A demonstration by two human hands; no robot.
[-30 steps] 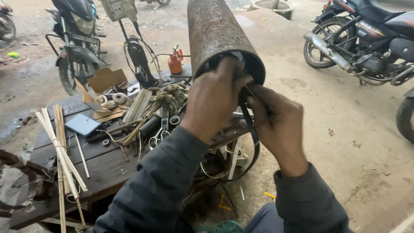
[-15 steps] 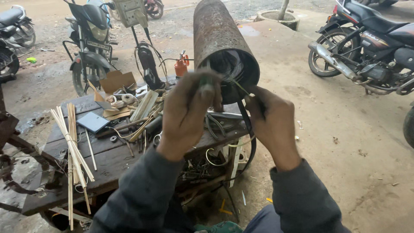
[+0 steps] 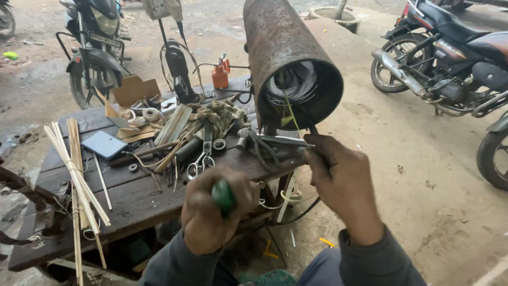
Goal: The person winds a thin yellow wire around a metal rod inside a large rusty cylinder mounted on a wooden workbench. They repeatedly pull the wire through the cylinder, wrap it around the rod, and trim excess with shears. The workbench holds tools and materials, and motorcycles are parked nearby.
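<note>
While left hand (image 3: 214,217) fists green-handled tool (image 3: 224,196), right hand (image 3: 344,180) fingers pinch thin wire (image 3: 290,112) from rusty pipe (image 3: 288,58); wire may slip, snag on rim.

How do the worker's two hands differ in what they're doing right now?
The left hand is a closed fist around a green handle; the right hand pinches a thin metal tool between its fingers. The left hand sits lower, nearer the body; the right hand reaches up towards the mouth of the rusty pipe. Both are bare, with dark sleeves.
</note>
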